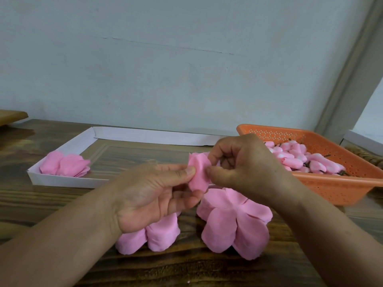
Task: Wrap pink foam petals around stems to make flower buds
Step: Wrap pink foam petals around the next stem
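Observation:
A pink foam petal [199, 172] is held up above the table between both hands. My left hand [149, 195] pinches its left edge with thumb and fingers. My right hand [242, 162] pinches its right side with curled fingers. Any stem inside the petal is hidden. Below the hands lie a stack of five-lobed pink petals [234, 222] and a second pink stack [153, 235], partly under my left wrist.
An orange perforated basket [331, 185] at the right holds several pink buds with dark stems [298, 160]. A shallow white box lid [62, 179] at the left holds more pink petals [64, 164]. The wooden table [62, 206] meets a pale wall behind.

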Available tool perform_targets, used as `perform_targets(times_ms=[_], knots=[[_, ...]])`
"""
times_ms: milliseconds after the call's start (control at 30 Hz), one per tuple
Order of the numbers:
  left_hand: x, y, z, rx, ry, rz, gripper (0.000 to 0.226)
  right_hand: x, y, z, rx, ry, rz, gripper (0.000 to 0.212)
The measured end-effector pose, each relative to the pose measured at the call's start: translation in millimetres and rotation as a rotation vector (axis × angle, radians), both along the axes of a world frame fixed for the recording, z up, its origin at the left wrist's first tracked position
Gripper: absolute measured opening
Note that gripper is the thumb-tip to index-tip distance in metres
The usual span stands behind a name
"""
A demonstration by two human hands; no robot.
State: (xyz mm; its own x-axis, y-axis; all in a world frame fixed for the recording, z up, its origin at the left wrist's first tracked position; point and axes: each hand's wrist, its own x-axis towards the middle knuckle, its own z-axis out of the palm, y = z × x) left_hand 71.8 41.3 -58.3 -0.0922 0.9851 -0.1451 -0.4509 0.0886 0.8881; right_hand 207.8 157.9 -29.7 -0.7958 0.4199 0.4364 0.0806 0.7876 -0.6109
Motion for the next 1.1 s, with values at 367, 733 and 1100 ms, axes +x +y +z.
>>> perform_targets(times_ms=[367,733,1100], knots=[[-0.1,2.6,-2.9,-0.013,0.03,0.074,0.017,-7.2,-3.7,-6.1,-0.056,0.058,-0.104,0.031],[0.0,0.9,-0.8,-0.001,0.068,0.068,0.015,-10.1,-6.8,-11.4,-0.118,0.152,-0.145,0.019],[4.8,0.9,-3.4,0.019,0.172,0.116,0.02,-11.7,-10.2,-11.3,-0.146,0.126,-0.174,0.015]])
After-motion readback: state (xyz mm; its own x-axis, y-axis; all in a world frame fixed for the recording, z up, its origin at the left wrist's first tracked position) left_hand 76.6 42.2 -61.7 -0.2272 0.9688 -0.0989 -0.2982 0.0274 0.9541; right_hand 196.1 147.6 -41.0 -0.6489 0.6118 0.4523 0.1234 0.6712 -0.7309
